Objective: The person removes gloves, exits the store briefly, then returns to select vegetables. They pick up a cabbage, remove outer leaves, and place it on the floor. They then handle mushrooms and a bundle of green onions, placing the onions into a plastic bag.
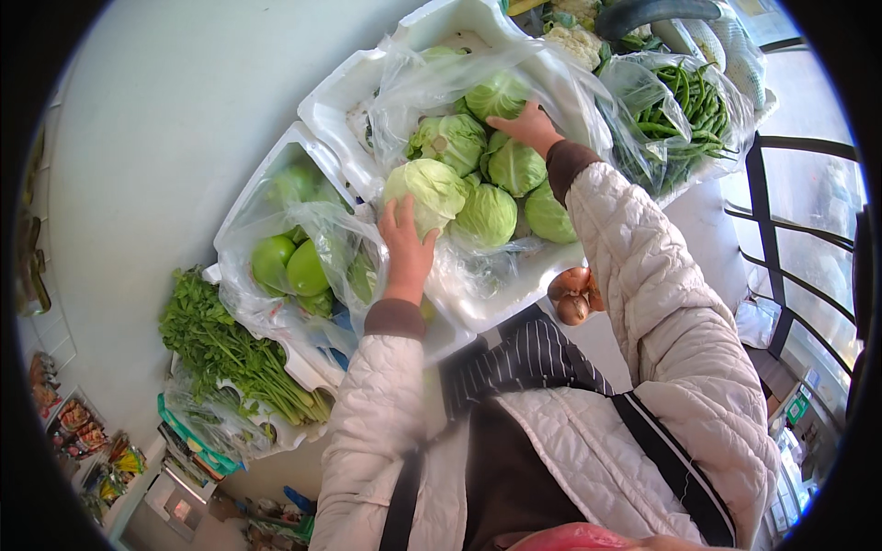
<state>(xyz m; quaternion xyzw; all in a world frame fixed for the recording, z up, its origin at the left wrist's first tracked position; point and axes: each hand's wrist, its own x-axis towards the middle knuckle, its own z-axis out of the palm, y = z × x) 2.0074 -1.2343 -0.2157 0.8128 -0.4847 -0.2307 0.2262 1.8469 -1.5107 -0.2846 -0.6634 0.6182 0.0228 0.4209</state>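
Several green cabbages lie in a white foam box [510, 296] lined with clear plastic film [468, 65]. My left hand [408, 244] rests against the lower left side of a pale cabbage [428, 193], fingers on its leaves; whether it grips the cabbage cannot be told. Farther back, my right hand [529, 129] touches another green cabbage [497, 95] from the right, its thumb pointing left and its other fingers partly hidden. Between and below the hands sit more cabbages [486, 215], close together.
Left of the cabbages, a foam box holds round green vegetables [308, 268] under plastic film, with leafy celery [241, 351] beyond. Green long peppers or beans [679, 113] in a plastic bag, cauliflower [573, 45] and netted produce are at the right. Brown onions [573, 296] lie below the box.
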